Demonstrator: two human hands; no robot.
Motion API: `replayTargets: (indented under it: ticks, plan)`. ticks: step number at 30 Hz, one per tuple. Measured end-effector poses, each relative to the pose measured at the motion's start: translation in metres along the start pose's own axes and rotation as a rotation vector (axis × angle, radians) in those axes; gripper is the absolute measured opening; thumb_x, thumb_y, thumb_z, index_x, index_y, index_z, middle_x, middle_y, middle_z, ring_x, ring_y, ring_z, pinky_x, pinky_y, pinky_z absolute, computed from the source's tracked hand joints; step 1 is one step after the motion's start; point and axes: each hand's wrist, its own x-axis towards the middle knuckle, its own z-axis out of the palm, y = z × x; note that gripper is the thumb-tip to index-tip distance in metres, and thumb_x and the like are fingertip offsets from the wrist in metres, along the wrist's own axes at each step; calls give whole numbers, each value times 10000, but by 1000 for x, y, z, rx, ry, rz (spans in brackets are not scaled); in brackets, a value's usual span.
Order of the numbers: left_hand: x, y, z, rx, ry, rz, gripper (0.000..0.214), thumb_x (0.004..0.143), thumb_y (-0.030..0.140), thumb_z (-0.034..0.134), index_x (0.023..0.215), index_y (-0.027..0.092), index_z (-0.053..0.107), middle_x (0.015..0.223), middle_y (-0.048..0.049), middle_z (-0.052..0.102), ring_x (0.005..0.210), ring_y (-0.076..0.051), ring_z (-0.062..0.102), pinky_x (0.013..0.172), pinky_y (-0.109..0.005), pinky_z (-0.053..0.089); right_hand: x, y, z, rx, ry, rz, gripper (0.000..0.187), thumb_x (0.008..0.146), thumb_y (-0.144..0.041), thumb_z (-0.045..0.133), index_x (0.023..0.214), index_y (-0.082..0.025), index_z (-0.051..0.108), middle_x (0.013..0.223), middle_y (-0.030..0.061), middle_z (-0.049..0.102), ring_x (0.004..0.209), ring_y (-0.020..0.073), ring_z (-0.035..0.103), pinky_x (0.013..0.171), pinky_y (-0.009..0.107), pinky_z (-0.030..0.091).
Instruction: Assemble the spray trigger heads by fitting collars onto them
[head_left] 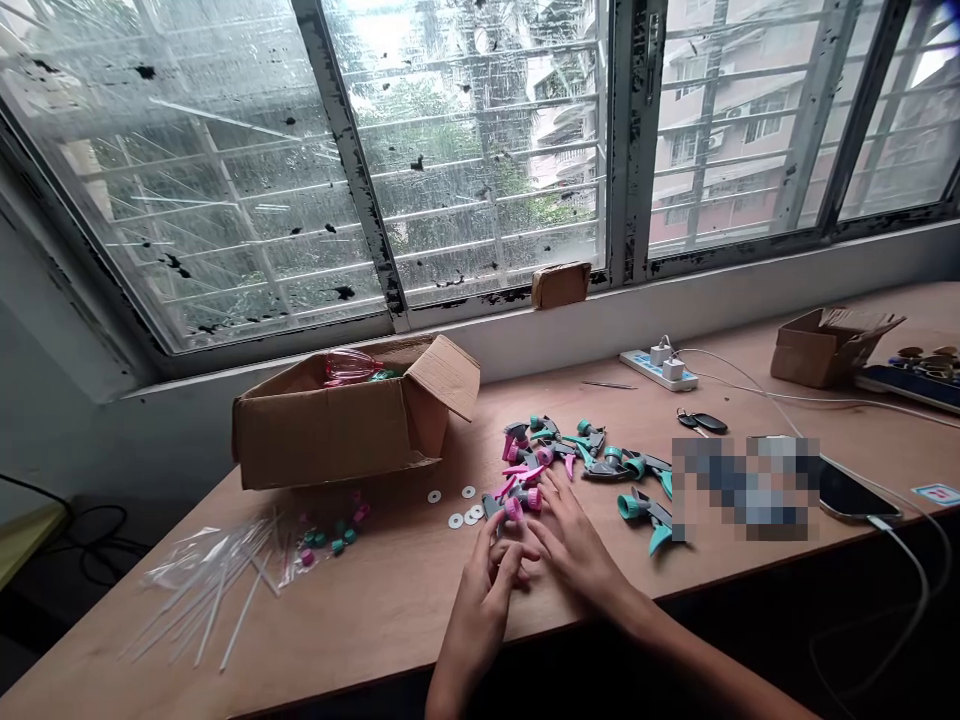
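Note:
Both my hands rest on the wooden table [375, 610] near its front edge. My left hand [484, 590] has its fingers curled together around a small pink part that I cannot make out. My right hand [574, 545] lies flat, fingers stretched toward a pile of pink and teal spray-trigger heads [577, 450]. One pink trigger head [517, 505] lies right at my fingertips. Several small white washers [461, 508] sit just left of my hands.
An open cardboard box [345, 420] stands at the left rear with pink plastic inside. Clear thin tubes [217, 590] and small caps [334, 535] lie at the left. A power strip [658, 370], keys [701, 422], a phone [851, 492] on a cable and a smaller box [825, 345] are to the right.

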Motion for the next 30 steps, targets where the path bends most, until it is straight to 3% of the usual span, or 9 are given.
replayTargets:
  ticks: [5, 8, 10, 13, 16, 19, 22, 25, 30]
  plan:
    - [0, 5, 0, 102, 109, 55, 378, 946, 443, 646, 1255, 233, 696, 1238, -126, 699, 1165, -292, 638, 1035, -381, 470, -6, -6, -4, -266, -3, -44, 547, 989, -255, 493, 1528, -248, 404, 1654, 129, 299, 1538, 361, 231, 1129, 592, 415]
    - [2, 2, -1, 231, 227, 166, 272, 967, 406, 614, 1161, 265, 743, 1339, -114, 644, 1332, -316, 524, 1136, -447, 398, -5, -7, -21, -485, -13, -108, 611, 953, -111, 443, 1543, -263, 404, 1624, 128, 379, 1502, 370, 311, 1150, 643, 344]
    - [4, -3, -1, 347, 261, 223, 254, 975, 369, 602, 1170, 279, 737, 1393, -99, 611, 1412, -315, 443, 1208, -505, 303, -2, -7, -38, -657, -59, -117, 657, 880, 3, 419, 1499, -207, 483, 1562, 170, 469, 1439, 370, 414, 1164, 636, 306]
    - [6, -9, 1, 539, 186, 235, 312, 981, 325, 582, 1272, 264, 678, 1450, -101, 574, 1447, -309, 411, 1231, -555, 269, 7, -4, -68, -906, -229, -15, 613, 846, 56, 417, 1399, -142, 593, 1471, 201, 565, 1324, 377, 530, 1108, 609, 354]
    - [4, -8, 3, 669, 60, 235, 361, 986, 333, 570, 1335, 261, 629, 1508, -98, 538, 1465, -304, 409, 1224, -549, 317, 18, 1, -91, -983, -386, 112, 484, 925, 16, 395, 1267, -167, 684, 1271, 154, 709, 1133, 326, 653, 989, 502, 446]
    - [-1, -2, 4, 705, -71, 230, 420, 986, 366, 581, 1400, 300, 580, 1572, -64, 489, 1500, -297, 373, 1235, -534, 321, 26, 6, -101, -959, -395, 165, 456, 957, -1, 372, 1229, -179, 693, 1112, 118, 755, 1024, 264, 691, 882, 376, 479]
    - [-3, 1, 4, 740, -151, 205, 543, 990, 392, 575, 1516, 319, 460, 1623, -52, 422, 1542, -296, 291, 1251, -544, 285, 25, 7, -103, -948, -377, 92, 485, 931, -3, 417, 1321, -185, 641, 1220, 125, 718, 1089, 266, 667, 887, 359, 483]
    - [-1, 0, 7, 815, -123, 211, 613, 969, 414, 601, 1543, 283, 433, 1663, -88, 337, 1558, -339, 227, 1241, -565, 287, 16, 7, -105, -1035, -407, 71, 446, 923, -29, 461, 1301, -156, 659, 1363, 167, 646, 1185, 336, 619, 922, 437, 495]
    - [1, -2, 9, 845, -17, 181, 418, 986, 398, 562, 1366, 233, 622, 1476, -152, 533, 1380, -346, 499, 1143, -516, 440, 5, 5, -113, -1035, -560, 97, 438, 909, 46, 387, 1100, -115, 746, 1264, 191, 697, 1142, 325, 656, 897, 420, 542]
